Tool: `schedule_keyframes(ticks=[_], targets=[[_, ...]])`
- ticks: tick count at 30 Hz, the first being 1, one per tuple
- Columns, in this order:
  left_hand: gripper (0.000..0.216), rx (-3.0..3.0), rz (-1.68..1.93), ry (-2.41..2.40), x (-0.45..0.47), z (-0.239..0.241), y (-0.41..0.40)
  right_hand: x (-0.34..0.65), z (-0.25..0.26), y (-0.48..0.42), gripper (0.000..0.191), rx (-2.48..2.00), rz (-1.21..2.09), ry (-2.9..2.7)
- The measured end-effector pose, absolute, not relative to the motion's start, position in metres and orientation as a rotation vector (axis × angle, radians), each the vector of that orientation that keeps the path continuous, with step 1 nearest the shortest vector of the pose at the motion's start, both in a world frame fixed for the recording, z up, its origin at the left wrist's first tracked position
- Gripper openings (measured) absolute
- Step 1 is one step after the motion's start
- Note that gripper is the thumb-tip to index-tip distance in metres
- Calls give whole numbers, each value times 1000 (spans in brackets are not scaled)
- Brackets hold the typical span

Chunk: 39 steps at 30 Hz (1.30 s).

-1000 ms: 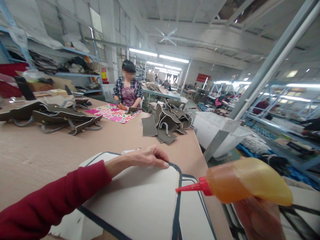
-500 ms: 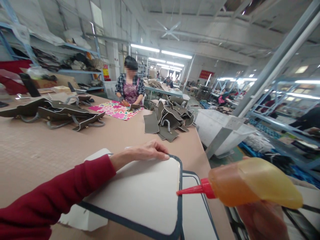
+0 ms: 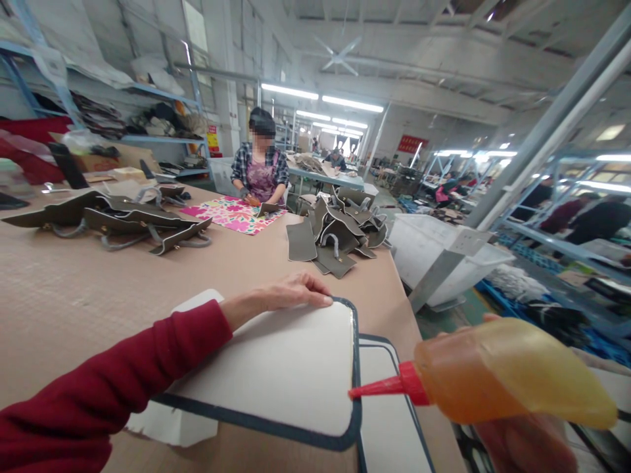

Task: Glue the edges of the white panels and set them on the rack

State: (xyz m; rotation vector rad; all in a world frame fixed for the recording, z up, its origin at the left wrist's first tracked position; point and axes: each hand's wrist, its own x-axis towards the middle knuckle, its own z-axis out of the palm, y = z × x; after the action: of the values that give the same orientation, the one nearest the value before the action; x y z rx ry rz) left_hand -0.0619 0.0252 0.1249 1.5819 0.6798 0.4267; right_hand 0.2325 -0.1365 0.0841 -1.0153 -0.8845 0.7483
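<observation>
My left hand [image 3: 300,290] grips the far edge of a white panel with dark blue edging [image 3: 276,374], thumb on top and fingers curled over the rim. In my right hand [image 3: 525,440] is a squeeze bottle of amber glue [image 3: 503,374], lying nearly level. Its red nozzle [image 3: 379,389] points left, the tip at the panel's right edge. A thin glossy line runs along that edge above the tip. Under the panel, to the right, lies a second white panel with dark edging [image 3: 387,401]. White paper [image 3: 172,424] sticks out below on the left.
Dark olive bag pieces with handles lie in one pile [image 3: 340,230] ahead and another [image 3: 108,220] at left. Across the table a person [image 3: 261,164] works over a floral sheet [image 3: 236,213]. A metal post [image 3: 438,279] and white bin [image 3: 419,243] stand beyond the right edge.
The nozzle tip has moved a little nearer to me along the panel's right edge, with the glossy line lengthening behind it. My left hand keeps its hold; the view has shifted slightly.
</observation>
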Motion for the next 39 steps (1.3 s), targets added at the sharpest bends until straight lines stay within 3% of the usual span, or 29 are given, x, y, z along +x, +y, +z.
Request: schedule_keyframes(ticks=[4,14,26,30,39], targets=[[23,1530,459,728,-64,124,26,230,86,-140,73,-1080,842,-816],[28,1404,602,875,-68,127,27,223,88,-137,71,-1045,726,-736],[36,1156,850,966,-67,103,39,203,107,-123,48,-926,479,-489],[36,1099,930,956,-65,94,41,198,110,-119,48,-916,469,-359],[32,982,1022,898,-59,87,39,200,102,-115,38,-842,449,-603]])
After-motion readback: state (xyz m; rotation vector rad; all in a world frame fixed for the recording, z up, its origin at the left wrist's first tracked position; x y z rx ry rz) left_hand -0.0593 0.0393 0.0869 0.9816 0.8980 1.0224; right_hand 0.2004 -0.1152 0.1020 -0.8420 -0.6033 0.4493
